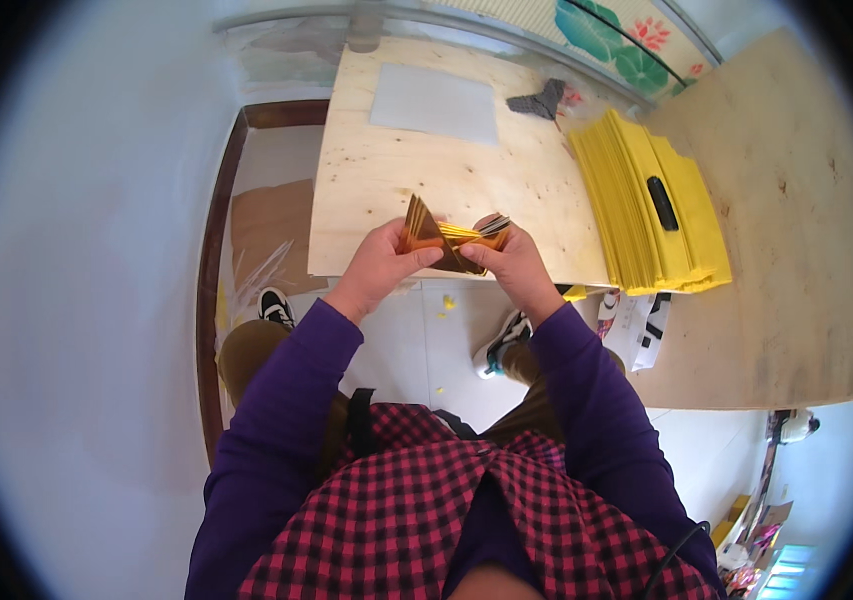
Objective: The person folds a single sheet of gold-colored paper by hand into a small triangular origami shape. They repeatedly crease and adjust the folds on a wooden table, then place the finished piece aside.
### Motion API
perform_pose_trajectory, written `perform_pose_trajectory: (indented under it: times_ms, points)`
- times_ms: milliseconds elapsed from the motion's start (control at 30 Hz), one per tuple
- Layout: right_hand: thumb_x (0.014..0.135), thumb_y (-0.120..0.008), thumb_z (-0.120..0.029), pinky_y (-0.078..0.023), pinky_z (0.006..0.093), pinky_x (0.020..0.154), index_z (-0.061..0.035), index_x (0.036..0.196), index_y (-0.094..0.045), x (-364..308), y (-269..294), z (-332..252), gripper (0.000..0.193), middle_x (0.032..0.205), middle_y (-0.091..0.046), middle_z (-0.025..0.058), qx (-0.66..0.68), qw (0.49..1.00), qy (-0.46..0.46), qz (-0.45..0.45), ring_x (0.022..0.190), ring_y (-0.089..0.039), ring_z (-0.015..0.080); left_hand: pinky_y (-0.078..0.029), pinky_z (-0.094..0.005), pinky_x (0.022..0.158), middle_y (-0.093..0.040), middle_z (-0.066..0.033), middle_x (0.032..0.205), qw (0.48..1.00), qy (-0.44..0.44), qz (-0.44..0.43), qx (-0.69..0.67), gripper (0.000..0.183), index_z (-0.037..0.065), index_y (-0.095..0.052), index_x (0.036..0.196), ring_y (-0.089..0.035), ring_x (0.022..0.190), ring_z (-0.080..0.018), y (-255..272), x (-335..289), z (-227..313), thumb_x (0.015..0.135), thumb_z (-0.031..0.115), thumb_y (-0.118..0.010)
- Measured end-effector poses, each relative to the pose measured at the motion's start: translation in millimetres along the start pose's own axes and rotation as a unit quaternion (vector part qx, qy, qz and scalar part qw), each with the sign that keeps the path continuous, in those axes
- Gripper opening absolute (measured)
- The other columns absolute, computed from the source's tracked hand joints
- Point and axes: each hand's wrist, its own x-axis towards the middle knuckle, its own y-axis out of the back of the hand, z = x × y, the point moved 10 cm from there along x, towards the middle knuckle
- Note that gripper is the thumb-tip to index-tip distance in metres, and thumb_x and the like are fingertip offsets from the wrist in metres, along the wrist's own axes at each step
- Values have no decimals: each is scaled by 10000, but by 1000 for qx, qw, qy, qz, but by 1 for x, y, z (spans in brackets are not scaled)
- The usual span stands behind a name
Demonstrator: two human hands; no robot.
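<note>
My left hand [379, 262] and my right hand [518, 264] are raised in front of me, at the near edge of a pale plywood table [387, 190]. Between them is a piece of folded gold paper [460, 238], with several layers fanning upward and a darker fold crossing the front. My left fingers and thumb grip its left end; the right ones pinch its right end. Both thumbs press on the near face, while most fingertips are hidden behind the paper.
A grey-white sheet [433, 103] lies on the table's far left, with a dark grey cloth [540, 99] beyond it to the right. A thick stack of yellow folded pieces [637, 200], with a black oblong on top, stands at the right. Flattened cardboard [272, 235] lies left of the table.
</note>
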Motion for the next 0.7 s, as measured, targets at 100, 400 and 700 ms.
perform_pose_trajectory:
  times_ms: [100, 400, 700]
  points:
    - [893, -747, -160, -487, 237, 747, -22, 1035, -621, 12, -12, -17, 235, 902, -641, -8, -116, 992, 33, -29, 825, -579, 63, -556, -288, 848, -679, -52, 1077, 993, 5, 64, -95, 282, 6, -628, 1162, -650, 956, -116, 18, -9, 0, 941, 168, -694]
    - [921, -708, -199, -493, 278, 869, 28, 1148, -638, 196, 84, -31, 328, 1054, -701, 72, -317, 946, 54, 46, 975, -641, 136, -541, -357, 884, -662, -75, 1180, 943, 36, 291, -157, 298, 27, -572, 1248, -649, 1051, -173, 99, -25, 7, 991, 175, -591]
    - [720, -871, -323, -494, 373, 937, 17, 1201, -628, 422, 122, -8, 637, 1176, -651, 200, -563, 818, 115, -27, 1089, -623, 302, -500, -231, 793, -694, -9, 964, 961, 127, 216, -118, 178, -10, -677, 1080, -604, 865, -59, 104, 3, -9, 923, 69, -698]
